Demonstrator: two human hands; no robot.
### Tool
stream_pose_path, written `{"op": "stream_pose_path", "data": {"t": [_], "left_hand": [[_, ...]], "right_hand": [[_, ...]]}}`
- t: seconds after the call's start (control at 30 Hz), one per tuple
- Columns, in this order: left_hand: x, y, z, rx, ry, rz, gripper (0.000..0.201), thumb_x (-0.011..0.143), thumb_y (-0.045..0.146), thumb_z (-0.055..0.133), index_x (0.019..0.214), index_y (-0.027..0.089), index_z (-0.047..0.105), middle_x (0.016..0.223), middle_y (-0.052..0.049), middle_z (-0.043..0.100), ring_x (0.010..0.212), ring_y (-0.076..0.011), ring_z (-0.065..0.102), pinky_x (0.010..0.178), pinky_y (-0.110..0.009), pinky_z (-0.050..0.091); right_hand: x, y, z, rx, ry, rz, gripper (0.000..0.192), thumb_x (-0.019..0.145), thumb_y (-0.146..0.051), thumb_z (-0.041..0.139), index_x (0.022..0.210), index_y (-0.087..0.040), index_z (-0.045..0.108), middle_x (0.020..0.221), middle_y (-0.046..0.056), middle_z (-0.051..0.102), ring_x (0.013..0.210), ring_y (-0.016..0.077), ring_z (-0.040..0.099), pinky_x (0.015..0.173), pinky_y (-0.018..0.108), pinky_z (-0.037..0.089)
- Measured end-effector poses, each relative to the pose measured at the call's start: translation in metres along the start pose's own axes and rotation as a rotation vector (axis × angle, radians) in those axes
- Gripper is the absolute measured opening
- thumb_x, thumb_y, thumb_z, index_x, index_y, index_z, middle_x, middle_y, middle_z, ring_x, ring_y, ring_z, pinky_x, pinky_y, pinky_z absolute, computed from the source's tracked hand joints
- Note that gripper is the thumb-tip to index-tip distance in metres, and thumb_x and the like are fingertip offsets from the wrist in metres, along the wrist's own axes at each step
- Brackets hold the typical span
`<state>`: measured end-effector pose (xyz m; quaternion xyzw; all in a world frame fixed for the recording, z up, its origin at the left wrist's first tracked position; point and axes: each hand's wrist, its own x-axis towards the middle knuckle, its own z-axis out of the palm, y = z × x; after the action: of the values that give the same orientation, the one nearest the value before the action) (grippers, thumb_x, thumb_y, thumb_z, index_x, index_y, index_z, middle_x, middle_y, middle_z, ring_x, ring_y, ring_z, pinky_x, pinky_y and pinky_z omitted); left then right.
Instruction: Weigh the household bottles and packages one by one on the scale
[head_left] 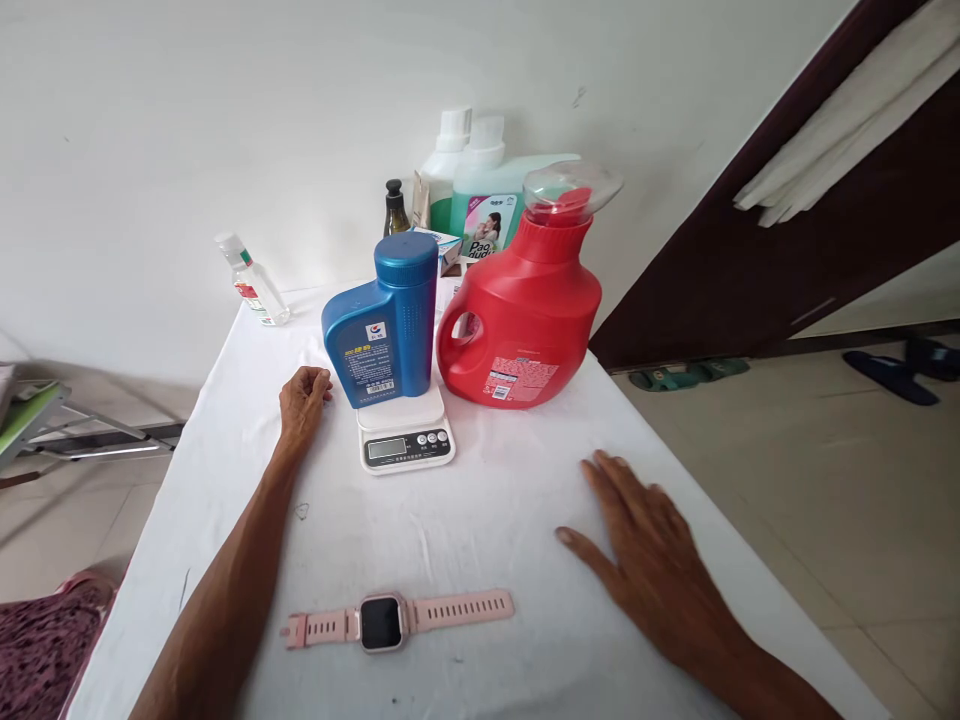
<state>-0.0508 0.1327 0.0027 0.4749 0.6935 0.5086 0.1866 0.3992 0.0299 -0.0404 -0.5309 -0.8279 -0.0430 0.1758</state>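
Observation:
My left hand (304,405) rests on the white cloth, its fingers curled in, just left of a white kitchen scale (409,440); nothing shows in it. On the scale stands a blue bottle (390,325) with a handle and a round cap. Flat on the cloth lies my right hand (645,550), fingers spread and holding nothing. A big red jug (525,310) stands right of the scale, a clear plastic piece (607,188) over its top. Between my forearms, near the front, a pink smartwatch (382,622) lies stretched out with its screen dark.
Behind the jug, near the wall, are a green detergent bottle (487,180), a white-capped bottle (442,160) and a dark pump bottle (394,212). A clear bottle (255,285) stands at the back left. Slippers (690,374) lie on the floor at right.

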Motion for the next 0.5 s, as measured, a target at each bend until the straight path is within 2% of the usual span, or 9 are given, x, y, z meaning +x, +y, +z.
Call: {"op": "stream_pose_path", "data": {"t": [0.13, 0.23, 0.3, 0.37, 0.43, 0.5], "left_hand": [[-0.001, 0.005, -0.002, -0.066, -0.003, -0.022, 0.033, 0.088, 0.051, 0.062, 0.079, 0.019, 0.065, 0.073, -0.005, 0.069, 0.06, -0.016, 0.062, 0.059, -0.028, 0.049], [-0.002, 0.019, -0.009, -0.202, 0.022, -0.05, 0.045, 0.092, 0.062, 0.057, 0.089, 0.018, 0.066, 0.084, -0.007, 0.07, 0.068, -0.0168, 0.065, 0.061, -0.028, 0.051], [-0.003, 0.036, -0.015, -0.261, 0.053, -0.016, 0.052, 0.094, 0.068, 0.054, 0.098, 0.018, 0.067, 0.094, -0.008, 0.071, 0.078, -0.0179, 0.069, 0.067, -0.028, 0.054], [-0.002, 0.058, -0.019, -0.27, 0.06, 0.07, 0.055, 0.096, 0.071, 0.051, 0.105, 0.02, 0.069, 0.102, -0.009, 0.072, 0.089, -0.0191, 0.07, 0.074, -0.029, 0.055], [-0.002, 0.08, -0.02, -0.248, 0.025, 0.169, 0.058, 0.097, 0.072, 0.047, 0.11, 0.021, 0.07, 0.106, -0.009, 0.072, 0.097, -0.0206, 0.069, 0.08, -0.031, 0.055], [-0.002, 0.1, -0.016, -0.209, -0.022, 0.242, 0.06, 0.098, 0.074, 0.045, 0.111, 0.022, 0.07, 0.105, -0.008, 0.071, 0.099, -0.0216, 0.067, 0.082, -0.032, 0.054]], "right_hand": [[-0.021, 0.045, -0.001, -0.065, -0.041, 0.102, 0.079, 0.106, -0.064, 0.024, 0.167, -0.013, 0.025, 0.169, 0.021, 0.036, 0.155, 0.04, 0.037, 0.122, 0.063, 0.033], [-0.014, 0.047, -0.013, -0.09, 0.023, 0.153, 0.082, 0.105, -0.067, 0.021, 0.16, -0.009, 0.038, 0.159, 0.027, 0.048, 0.149, 0.0446, 0.044, 0.116, 0.067, 0.036], [0.005, 0.031, -0.025, -0.051, 0.14, 0.13, 0.074, 0.106, -0.064, 0.029, 0.147, -0.007, 0.052, 0.147, 0.03, 0.058, 0.141, 0.046, 0.051, 0.113, 0.066, 0.038], [0.03, 0.005, -0.036, 0.123, 0.228, 0.02, 0.05, 0.107, -0.054, 0.044, 0.129, -0.013, 0.064, 0.132, 0.023, 0.068, 0.126, 0.0376, 0.063, 0.108, 0.053, 0.046], [0.056, -0.026, -0.042, 0.406, 0.124, -0.135, 0.03, 0.108, -0.041, 0.048, 0.098, -0.021, 0.067, 0.096, 0.01, 0.073, 0.092, 0.0246, 0.069, 0.084, 0.037, 0.052], [0.076, -0.056, -0.04, 0.649, 0.017, -0.187, 0.043, 0.11, -0.038, 0.043, 0.07, -0.023, 0.049, 0.067, 0.002, 0.057, 0.065, 0.0166, 0.057, 0.065, 0.031, 0.044]]}}
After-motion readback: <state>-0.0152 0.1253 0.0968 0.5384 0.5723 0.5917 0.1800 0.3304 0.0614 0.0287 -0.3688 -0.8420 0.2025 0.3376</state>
